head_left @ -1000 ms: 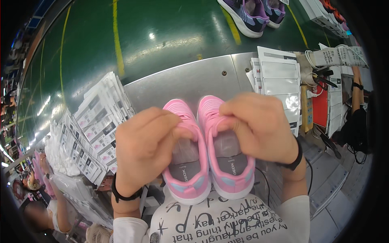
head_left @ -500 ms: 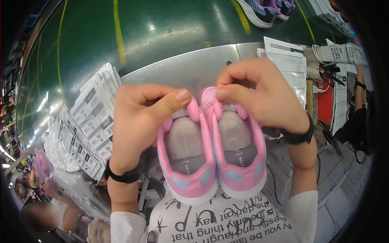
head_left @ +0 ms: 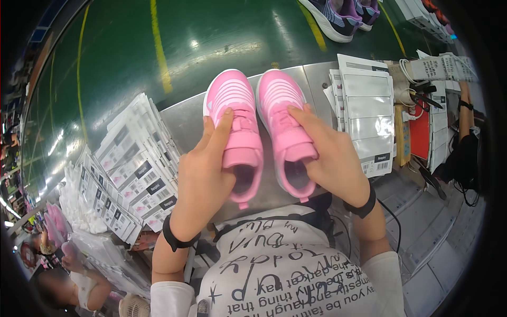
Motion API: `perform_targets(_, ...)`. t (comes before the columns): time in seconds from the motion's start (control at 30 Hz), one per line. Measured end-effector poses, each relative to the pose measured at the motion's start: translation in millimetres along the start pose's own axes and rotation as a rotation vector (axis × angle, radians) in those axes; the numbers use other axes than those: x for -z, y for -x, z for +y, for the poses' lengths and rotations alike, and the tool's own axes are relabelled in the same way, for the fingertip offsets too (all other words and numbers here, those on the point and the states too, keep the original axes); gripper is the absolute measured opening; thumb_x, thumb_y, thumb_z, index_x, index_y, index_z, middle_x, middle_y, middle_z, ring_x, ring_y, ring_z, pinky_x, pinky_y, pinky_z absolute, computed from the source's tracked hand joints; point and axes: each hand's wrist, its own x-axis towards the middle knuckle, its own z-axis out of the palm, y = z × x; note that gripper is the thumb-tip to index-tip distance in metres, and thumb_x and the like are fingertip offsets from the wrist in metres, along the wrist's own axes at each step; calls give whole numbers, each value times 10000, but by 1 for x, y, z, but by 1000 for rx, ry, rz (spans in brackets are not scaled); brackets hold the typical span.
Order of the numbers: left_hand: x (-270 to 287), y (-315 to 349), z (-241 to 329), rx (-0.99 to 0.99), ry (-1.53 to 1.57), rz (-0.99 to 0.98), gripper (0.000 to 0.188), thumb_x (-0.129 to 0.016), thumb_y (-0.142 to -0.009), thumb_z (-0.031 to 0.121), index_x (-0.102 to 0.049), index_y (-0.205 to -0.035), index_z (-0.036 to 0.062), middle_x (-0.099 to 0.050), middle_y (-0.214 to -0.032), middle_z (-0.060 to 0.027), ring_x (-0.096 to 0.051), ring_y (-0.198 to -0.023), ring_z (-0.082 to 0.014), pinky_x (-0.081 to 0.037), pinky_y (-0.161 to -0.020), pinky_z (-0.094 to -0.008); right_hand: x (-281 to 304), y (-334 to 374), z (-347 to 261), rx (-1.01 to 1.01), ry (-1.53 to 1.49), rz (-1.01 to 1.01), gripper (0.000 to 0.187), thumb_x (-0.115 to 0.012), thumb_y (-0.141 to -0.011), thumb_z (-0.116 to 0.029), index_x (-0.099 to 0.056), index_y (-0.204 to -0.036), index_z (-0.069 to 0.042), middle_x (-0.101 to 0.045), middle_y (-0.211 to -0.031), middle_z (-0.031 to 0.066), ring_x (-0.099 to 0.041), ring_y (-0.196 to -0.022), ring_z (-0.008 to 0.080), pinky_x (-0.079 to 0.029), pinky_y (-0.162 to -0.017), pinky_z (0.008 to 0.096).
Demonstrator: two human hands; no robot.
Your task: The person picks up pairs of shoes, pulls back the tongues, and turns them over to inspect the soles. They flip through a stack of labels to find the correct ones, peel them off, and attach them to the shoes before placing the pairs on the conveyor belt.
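Two pink children's sneakers with white stripes rest side by side on the metal ledge in front of me, toes pointing away. My left hand [head_left: 203, 171] grips the left sneaker [head_left: 242, 134], its fingers along the outer side by the strap and its thumb near the collar. The right sneaker [head_left: 285, 127] is held the same way by my right hand [head_left: 338, 161], with fingers over the upper beside the strap. Both straps lie across the tongues, and the dark shoe openings face me. Parts of the outer sides are hidden by my hands.
Beyond the metal ledge [head_left: 193, 119] lies a green surface [head_left: 222, 31] with yellow lines. Dark sneakers with purple trim [head_left: 332, 21] stand on it. Printed sheets [head_left: 140, 153] overlap at left; a stack of white sheets [head_left: 364, 105] lies at right. Another person [head_left: 68, 288] is at lower left.
The sneakers, earlier tilted near my body with insoles showing, now lie farther forward on the ledge. My fingers have shifted from the tongues to the shoes' outer sides.
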Motion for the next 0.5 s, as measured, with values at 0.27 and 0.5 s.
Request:
perform_targets(0.27, 56, 15, 46, 39, 25, -72, 677, -747, -568, 0, -602, -1229, -2, -672, -791, -228, -694, -708, -336, -532, -674, -311, 41, -10, -54, -48, -105, -72, 593, -663, -633, -43, -603, -1223, -18, -673, -867, 225, -680, -731, 333, -516, -640, 348)
perform_targets(0.5, 65, 29, 51, 241, 855, 361, 682, -691, -728, 71, -458, -1363, -19, -666, -1102, -220, -705, -859, -262, -551, -747, -310, 47, 3, -79, -600, -920, 476, 606, -680, -733, -92, -516, -1302, 36, -666, -1109, 189, -681, -930, 256, -524, -846, 307)
